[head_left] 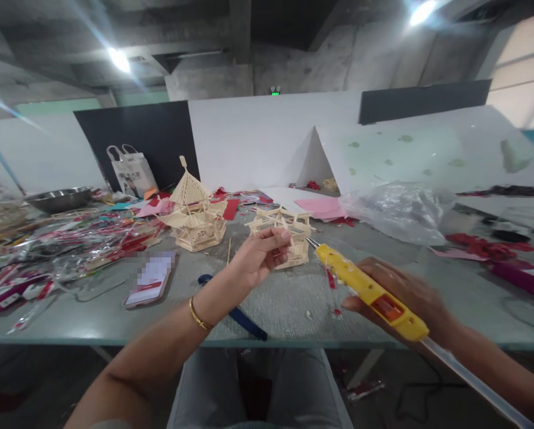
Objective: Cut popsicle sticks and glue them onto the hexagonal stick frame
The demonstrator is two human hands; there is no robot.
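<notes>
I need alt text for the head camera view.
A person's right hand holds a yellow glue gun pointed toward the left hand, before a small stick model on a cluttered table. A taller, peaked model stands to its left.

Ceiling [195, 24] dim. 2 overhead lamps [119, 60] burn out to white, throwing streaked flare. Table [97, 322] moderately lit; deep shadow beneath. Plastic bag [401, 208] shows soft glare. Right hand [403, 292] blurred. Phone [156, 280] partly pixelated. Wide-angle stretching towards outer edges.
</notes>
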